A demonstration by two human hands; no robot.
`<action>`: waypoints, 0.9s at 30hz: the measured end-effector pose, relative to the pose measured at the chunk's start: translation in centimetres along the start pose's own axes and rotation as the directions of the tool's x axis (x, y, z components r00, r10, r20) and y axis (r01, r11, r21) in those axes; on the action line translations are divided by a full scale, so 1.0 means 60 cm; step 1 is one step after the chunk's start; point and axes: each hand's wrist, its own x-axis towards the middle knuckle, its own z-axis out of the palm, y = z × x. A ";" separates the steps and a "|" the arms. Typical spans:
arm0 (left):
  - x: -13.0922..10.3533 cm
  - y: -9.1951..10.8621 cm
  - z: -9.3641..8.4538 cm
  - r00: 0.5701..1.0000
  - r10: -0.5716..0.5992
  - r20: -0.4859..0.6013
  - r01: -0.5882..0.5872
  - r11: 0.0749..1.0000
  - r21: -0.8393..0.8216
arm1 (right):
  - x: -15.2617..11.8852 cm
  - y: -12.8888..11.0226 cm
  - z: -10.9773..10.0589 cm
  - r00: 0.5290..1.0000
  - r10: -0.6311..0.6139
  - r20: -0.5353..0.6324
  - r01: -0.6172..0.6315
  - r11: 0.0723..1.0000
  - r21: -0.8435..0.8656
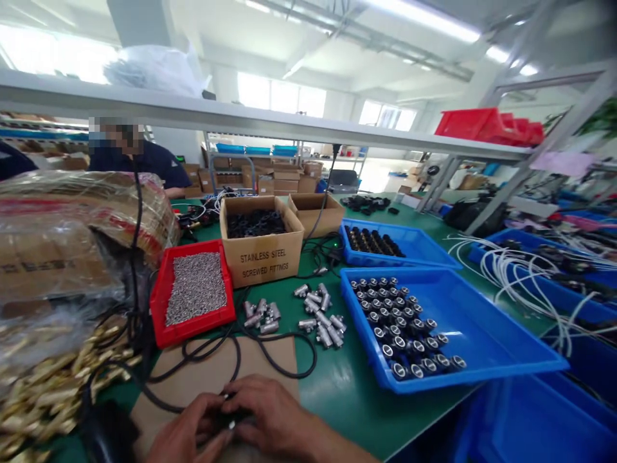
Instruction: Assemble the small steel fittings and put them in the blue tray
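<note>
My left hand (190,431) and my right hand (267,408) meet low in the view, over a sheet of brown cardboard (193,372). Their fingers are closed together around a small dark part with a bright metal bit, mostly hidden, so I cannot make out its kind. Just beyond the hands, a black cable (282,372) loops across the cardboard. Two loose groups of silvery metal cylindrical fittings (263,315) lie on the green table (359,411) farther off. A red bin (161,302) full of small metal screws or similar pieces (197,286) stands ahead of my left hand.
To the right, a blue tray (482,334) holds rows of black parts with silver-ringed tops (398,344). Behind it sits another blue tray (419,251). A cardboard box (263,260) contains black parts. Brass pieces (43,399) are heaped at left. A person (159,161) sits across the table.
</note>
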 end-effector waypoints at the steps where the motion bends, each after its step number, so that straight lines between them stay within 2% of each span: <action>1: -0.002 0.005 0.002 0.999 -0.015 -0.037 0.016 0.999 0.030 | 0.002 0.000 0.002 1.000 0.027 0.003 -0.027 1.000 0.001; 3: -0.007 0.017 0.004 0.992 -0.027 -0.122 0.038 0.995 0.093 | 0.006 -0.005 0.004 0.995 0.098 -0.002 -0.098 0.995 0.009; 5: -0.011 0.030 0.005 0.989 0.006 -0.146 0.017 0.988 0.155 | 0.009 -0.009 0.004 0.989 0.148 -0.020 -0.147 0.989 0.031; 8: -0.015 0.044 0.000 0.982 0.043 -0.184 -0.004 0.978 0.208 | 0.012 -0.007 0.006 0.987 0.153 -0.051 -0.149 0.987 0.065; 14: -0.029 0.050 -0.015 0.971 0.063 -0.230 -0.027 0.988 0.154 | 0.011 0.001 0.008 0.984 0.178 -0.015 -0.175 0.978 0.113; 21: -0.036 0.046 -0.017 0.990 0.029 -0.138 -0.008 0.988 0.153 | 0.014 -0.007 -0.002 0.983 0.183 0.018 -0.182 0.956 0.228; 27: -0.032 0.060 -0.013 0.988 0.098 -0.120 -0.071 0.975 0.213 | 0.017 -0.006 -0.004 0.981 0.188 0.039 -0.191 0.946 0.260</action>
